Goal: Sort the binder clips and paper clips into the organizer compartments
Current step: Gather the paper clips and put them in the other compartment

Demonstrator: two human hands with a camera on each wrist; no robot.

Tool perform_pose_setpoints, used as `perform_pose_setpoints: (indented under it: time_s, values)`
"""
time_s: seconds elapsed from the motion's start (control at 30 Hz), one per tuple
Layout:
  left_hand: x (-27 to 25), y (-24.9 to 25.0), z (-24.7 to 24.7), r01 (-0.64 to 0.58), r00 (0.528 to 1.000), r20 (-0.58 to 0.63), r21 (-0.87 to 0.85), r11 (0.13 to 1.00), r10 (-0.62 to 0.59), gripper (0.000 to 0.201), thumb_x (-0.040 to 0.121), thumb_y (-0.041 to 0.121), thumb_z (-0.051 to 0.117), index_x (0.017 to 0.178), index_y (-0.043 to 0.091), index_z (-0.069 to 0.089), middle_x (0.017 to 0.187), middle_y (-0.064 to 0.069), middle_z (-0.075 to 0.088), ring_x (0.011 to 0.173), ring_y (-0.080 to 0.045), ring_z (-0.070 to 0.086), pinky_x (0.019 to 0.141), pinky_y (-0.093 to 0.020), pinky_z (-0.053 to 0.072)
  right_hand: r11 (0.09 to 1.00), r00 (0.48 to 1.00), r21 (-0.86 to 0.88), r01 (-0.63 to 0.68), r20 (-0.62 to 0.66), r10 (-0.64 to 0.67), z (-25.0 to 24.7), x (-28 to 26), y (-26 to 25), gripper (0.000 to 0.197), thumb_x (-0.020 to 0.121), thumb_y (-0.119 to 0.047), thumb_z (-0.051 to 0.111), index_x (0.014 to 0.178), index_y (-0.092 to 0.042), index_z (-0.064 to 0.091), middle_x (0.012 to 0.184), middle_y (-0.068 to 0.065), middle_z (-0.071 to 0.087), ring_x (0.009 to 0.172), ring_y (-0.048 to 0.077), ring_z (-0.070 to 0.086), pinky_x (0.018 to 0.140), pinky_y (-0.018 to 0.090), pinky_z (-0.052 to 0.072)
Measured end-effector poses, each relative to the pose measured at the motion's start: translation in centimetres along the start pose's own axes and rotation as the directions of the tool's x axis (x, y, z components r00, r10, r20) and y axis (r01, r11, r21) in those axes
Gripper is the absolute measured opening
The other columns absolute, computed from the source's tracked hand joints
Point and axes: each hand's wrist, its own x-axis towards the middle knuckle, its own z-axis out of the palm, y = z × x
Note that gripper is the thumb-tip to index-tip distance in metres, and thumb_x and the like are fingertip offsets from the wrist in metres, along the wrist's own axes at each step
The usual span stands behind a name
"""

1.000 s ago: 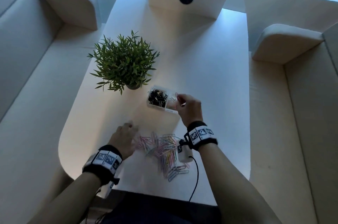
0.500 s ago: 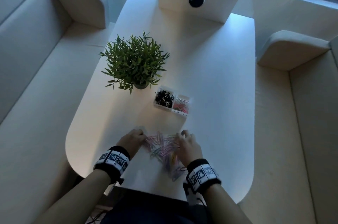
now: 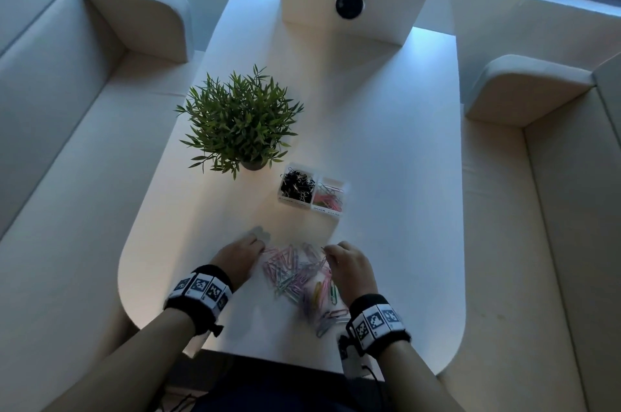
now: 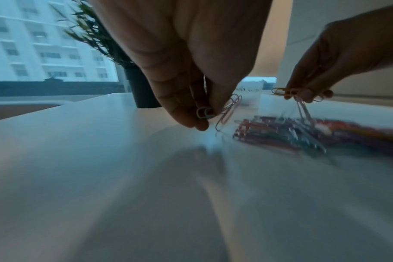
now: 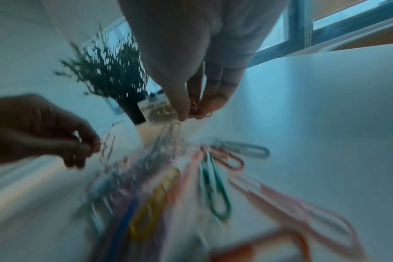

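White bench (image 3: 386, 129) w/ rounded near corners, pale sofas (image 3: 67, 142) either side, window along the far right. Loose pile of coloured paper clips (image 3: 302, 277) lies on the bench near its front edge, between both hands; in the wrist views the pile is smeared by blur, colours readable but not single clips at the back. Left hand (image 3: 240, 258) sits at the pile's left edge, its grip pinching a few paper clips, one teal, one pinkish, hanging from the fingertips (image 4: 191, 122) just above the bench. Right hand (image 3: 351, 265) is at the pile's right edge, grip pinched on several clips incl. an orange one; how many, can't tell. Organizer (image 3: 312, 191) stands farther back, apart from the pile: left compartment holds black binder clips (image 3: 297, 185), right one holds pink and other coloured paper clips. Front labels too small to read. Potted plant (image 3: 238, 122) stands just beside the organizer's left. Both forearms cut off by the frame bottom.
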Motion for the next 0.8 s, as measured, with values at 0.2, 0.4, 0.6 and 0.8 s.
perform_pose_setpoints:
  time_s: [0.2, 0.4, 0.6, 0.8]
  values:
    - [-0.5, 1.3, -0.7, -0.052, 0.988, -0.154, -0.155, 0.987, 0.028, 0.001, 0.081, 0.004, 0.061, 0.082, 0.004, 0.062, 0.081, -0.014, 0.063, 0.065, -0.03, 0.063, 0.056, -0.035, 0.056, 0.981, 0.975, 0.194, -0.001, -0.217, 0.043, -5.3, 4.9, -1.1, 0.005, 0.084, -0.011, 0.067, 0.082, -0.01, 0.072, 0.071, 0.005, 0.068, 0.06, 0.018, 0.059, 0.061, 0.025, 0.047]
    - [1.1, 4.0, -2.3, -0.076, 0.974, -0.224, -0.23, 0.97, 0.023, 0.036, 0.087, 0.03, 0.034, 0.09, 0.007, 0.061, 0.087, -0.011, 0.062, 0.071, -0.03, 0.061, 0.061, -0.035, 0.054, 0.998, 0.997, 0.005, -0.057, -0.056, 0.058, -4.8, 10.7, -2.2, 0.019, 0.082, 0.003, 0.058, 0.064, -0.002, 0.065, 0.059, 0.01, 0.059, 0.052, 0.019, 0.05, 0.053, 0.024, 0.043]
    - [4.4, 6.7, -5.5, -0.096, 0.958, -0.287, -0.261, 0.961, 0.018, 0.012, 0.086, 0.009, 0.053, 0.093, 0.006, 0.063, 0.093, -0.012, 0.063, 0.08, -0.027, 0.06, 0.068, -0.035, 0.052, 0.998, 0.995, -0.068, 0.0, -0.097, -0.007, -4.2, 10.4, -2.4, 0.012, 0.084, 0.002, 0.058, 0.082, -0.004, 0.068, 0.074, 0.012, 0.069, 0.064, 0.026, 0.064, 0.061, 0.029, 0.055]
    - [9.7, 8.0, -7.8, -0.037, 0.98, -0.2, -0.131, 0.991, 0.011, 0.014, 0.088, 0.009, 0.05, 0.094, 0.0, 0.061, 0.098, -0.018, 0.061, 0.085, -0.036, 0.059, 0.072, -0.04, 0.048, 0.986, 0.937, 0.159, -0.053, -0.333, 0.105, -4.6, 6.4, 0.5, 0.017, 0.085, -0.007, 0.063, 0.101, -0.006, 0.069, 0.092, 0.012, 0.071, 0.08, 0.025, 0.066, 0.075, 0.032, 0.055]
